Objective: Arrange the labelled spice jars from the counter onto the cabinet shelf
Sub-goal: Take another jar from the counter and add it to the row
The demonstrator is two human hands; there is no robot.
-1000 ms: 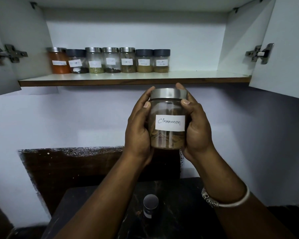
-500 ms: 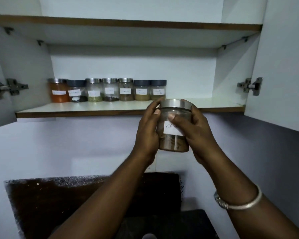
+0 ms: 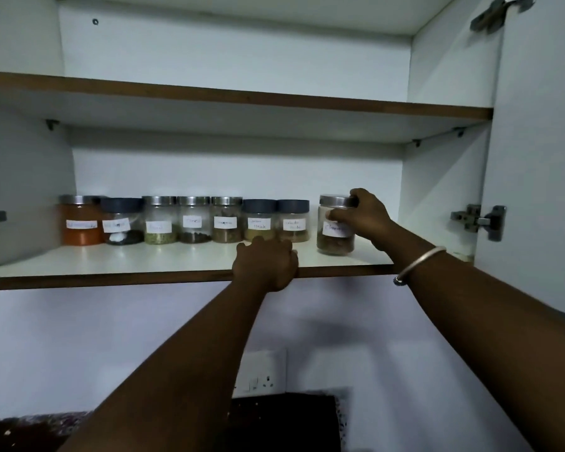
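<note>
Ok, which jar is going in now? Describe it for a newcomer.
Look at the open cabinet's lower shelf, where jars stand in a row. At its right end, apart from the rest, is a steel-lidded jar of brown spice, the only one with the right hand on it.

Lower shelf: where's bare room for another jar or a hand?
Free: front strip of the lower shelf, between jar row and edge, left of the left hand; a narrow gap between the last dark-lidded jar and the cinnamon jar. Between that jar and the right wall sits the right hand. Crowded: the back, that row packed side by side from the orange jar.
</note>
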